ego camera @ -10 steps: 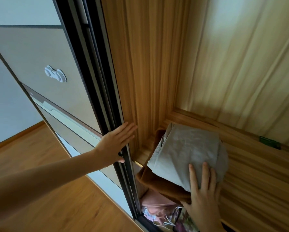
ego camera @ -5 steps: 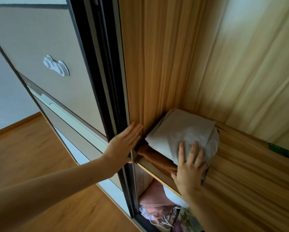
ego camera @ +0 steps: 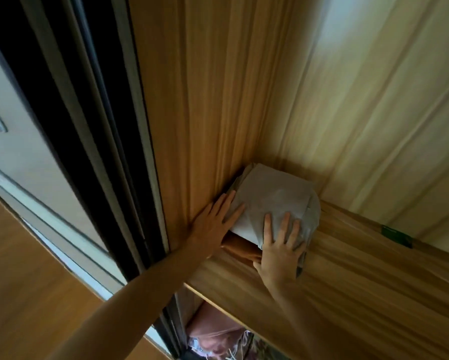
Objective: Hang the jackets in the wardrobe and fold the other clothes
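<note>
Pressing down on a folded grey garment (ego camera: pixel 272 201) with the right hand (ego camera: pixel 280 248), fingers spread and straight, grip open, nothing pinched. Bracing the garment's left edge with the left hand (ego camera: pixel 215 222), palm flat, fingers straight, grip likewise open, just beside the wardrobe side panel (ego camera: pixel 205 100). Tucked into the back left corner of the wooden shelf (ego camera: pixel 348 281), stacked on a folded brown garment (ego camera: pixel 241 246), front edge of that one peeking out beneath. Lower down, under the shelf, a pink garment (ego camera: pixel 213 331) with white cords, partly hidden. Off to the right, along the shelf's rear edge, a small green tag (ego camera: pixel 396 233). To the left, a dark sliding door frame (ego camera: pixel 88 126), then wood floor (ego camera: pixel 23 281).
</note>
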A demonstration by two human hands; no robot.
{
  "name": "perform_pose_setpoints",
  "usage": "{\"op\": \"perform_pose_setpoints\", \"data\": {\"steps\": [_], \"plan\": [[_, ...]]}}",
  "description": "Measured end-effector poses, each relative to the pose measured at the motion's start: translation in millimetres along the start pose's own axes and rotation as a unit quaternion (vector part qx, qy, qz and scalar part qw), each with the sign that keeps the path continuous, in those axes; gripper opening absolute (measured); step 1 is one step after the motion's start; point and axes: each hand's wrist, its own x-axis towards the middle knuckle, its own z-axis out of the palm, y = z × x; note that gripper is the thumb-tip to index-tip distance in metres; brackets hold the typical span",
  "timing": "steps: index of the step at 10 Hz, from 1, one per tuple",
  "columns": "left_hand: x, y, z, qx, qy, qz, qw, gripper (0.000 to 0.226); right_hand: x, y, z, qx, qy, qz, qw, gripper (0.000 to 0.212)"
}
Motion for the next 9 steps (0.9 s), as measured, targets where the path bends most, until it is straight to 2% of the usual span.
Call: {"op": "perform_pose_setpoints", "data": {"steps": [1,2,5,7,8,9], "plan": [[28,2,6,-0.035,0.004,-0.003,0.999,0.092,25,8,5,-0.01,-0.007,0.005,1.0,0.141],[54,4,9,-0.072,-0.002,-0.004,0.997,0.091,49,17,11,-0.009,0.003,0.006,1.0,0.139],[98,4,24,-0.113,0.012,-0.001,0.994,0.112,82,31,13,0.023,-0.033,-0.009,0.999,0.14],[78,13,-4,-0.103,-0.042,-0.018,0.994,0.123,66,44,-16,0.059,-0.071,-0.035,0.995,0.123],[58,20,-32,-0.167,-0.082,-0.014,0.982,0.113,46,51,-32,0.101,-0.062,-0.019,0.993,0.107],[37,23,-58,-0.186,-0.067,0.001,0.98,0.102,16,55,-48,0.087,-0.028,-0.04,0.995,0.094]]}}
